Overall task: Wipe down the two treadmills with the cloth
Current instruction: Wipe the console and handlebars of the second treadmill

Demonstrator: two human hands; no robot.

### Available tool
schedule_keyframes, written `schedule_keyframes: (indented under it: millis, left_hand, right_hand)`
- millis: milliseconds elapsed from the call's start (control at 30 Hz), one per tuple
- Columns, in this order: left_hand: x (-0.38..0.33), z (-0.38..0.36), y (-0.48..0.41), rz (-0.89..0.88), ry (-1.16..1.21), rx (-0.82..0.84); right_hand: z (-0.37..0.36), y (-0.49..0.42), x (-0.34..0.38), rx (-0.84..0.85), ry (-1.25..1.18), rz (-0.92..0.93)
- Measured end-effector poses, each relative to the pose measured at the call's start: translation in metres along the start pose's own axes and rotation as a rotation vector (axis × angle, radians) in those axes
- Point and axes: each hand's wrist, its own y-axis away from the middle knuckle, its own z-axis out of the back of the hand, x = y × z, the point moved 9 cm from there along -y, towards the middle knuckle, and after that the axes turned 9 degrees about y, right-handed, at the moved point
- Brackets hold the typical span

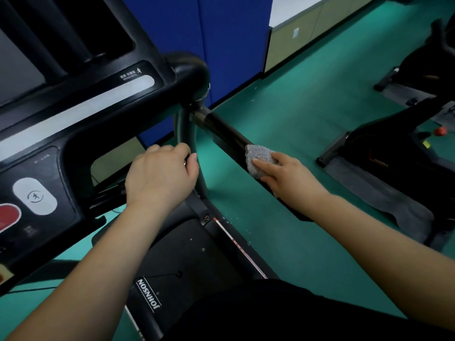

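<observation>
I stand on a black treadmill whose console (73, 114) fills the upper left. Its right side handrail (226, 131) runs from the console corner down toward me. A small grey cloth (258, 157) lies folded over that rail, and my right hand (288, 175) grips the cloth around the rail. My left hand (162, 175) holds the curved inner grip bar (189, 134) just below the console, fingers curled round it. The treadmill belt deck (172, 254) with white lettering shows below my arms.
An exercise bike (394, 153) stands on a grey mat at the right, on green floor (283, 114). Blue padded panels (221, 40) stand behind the treadmill. A red stop button (7, 217) and a white oval button (34, 196) sit on the console's lower left.
</observation>
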Motion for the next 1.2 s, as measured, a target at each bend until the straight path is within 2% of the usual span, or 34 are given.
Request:
schedule_keyframes:
  millis: [267,533,767,833,900,967,1133,1167,1200]
  left_hand:
    - [-0.003,0.001,-0.003,0.007,-0.029,0.019]
    - [-0.002,0.001,-0.003,0.02,-0.042,0.025]
    - [-0.003,0.002,-0.003,0.02,-0.044,0.02]
    - [-0.004,0.002,-0.003,0.017,-0.051,0.019]
    - [-0.004,0.001,-0.004,0.015,-0.05,0.019]
    - [-0.004,0.001,-0.004,0.013,-0.05,0.018]
    - [-0.005,0.002,-0.005,0.01,-0.064,0.017]
    - [-0.005,0.002,-0.005,0.009,-0.066,0.018]
    - [-0.005,0.001,-0.006,0.007,-0.069,0.023]
  right_hand:
    - [-0.014,-0.097,0.032,0.098,-0.057,0.122]
    - [-0.02,-0.171,0.073,0.194,-0.087,0.146]
    - [-0.012,-0.153,0.069,0.216,-0.017,0.184]
    - [0.001,-0.138,0.058,0.136,-0.071,0.122]
    - [0.021,-0.122,0.043,-0.049,-0.273,-0.026]
    - [0.025,-0.112,0.036,-0.133,-0.655,-0.217]
    - [-0.031,-0.135,0.094,0.245,-1.71,-0.581]
    - [-0.033,-0.145,0.104,0.272,-1.857,-0.648]
    - [-0.033,-0.154,0.11,0.272,-1.904,-0.671]
